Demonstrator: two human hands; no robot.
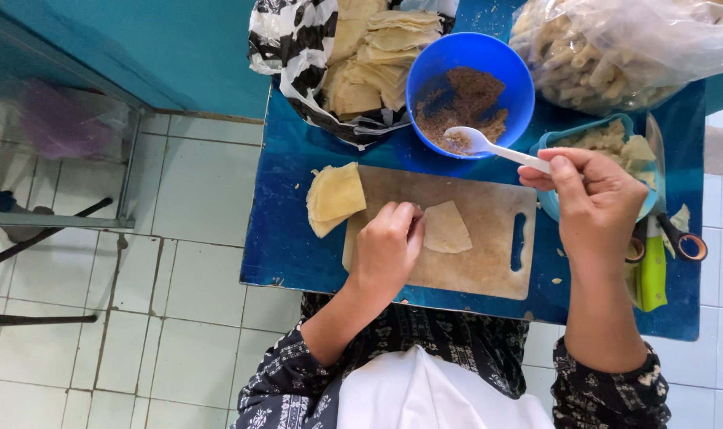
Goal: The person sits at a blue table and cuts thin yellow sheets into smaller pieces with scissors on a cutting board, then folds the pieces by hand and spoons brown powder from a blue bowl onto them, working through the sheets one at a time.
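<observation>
My left hand [389,246] rests on the wooden cutting board [489,262], fingertips touching the left edge of a pale wedge of thin dough [447,228] lying flat there. My right hand [596,202] grips the handle of a white plastic spoon [485,144]. The spoon's bowl dips into a blue bowl [504,67] that holds brown crumbly filling [465,103]. A small stack of folded dough wedges [334,197] lies on the blue table just left of the board.
A black-and-white plastic bag of dough sheets [369,56] stands at the back. A clear bag of pale rolled pieces [616,48] sits back right. A light blue tub of scraps [616,139], scissors [687,242] and a green-handled tool [654,274] lie at right. Tiled floor lies left.
</observation>
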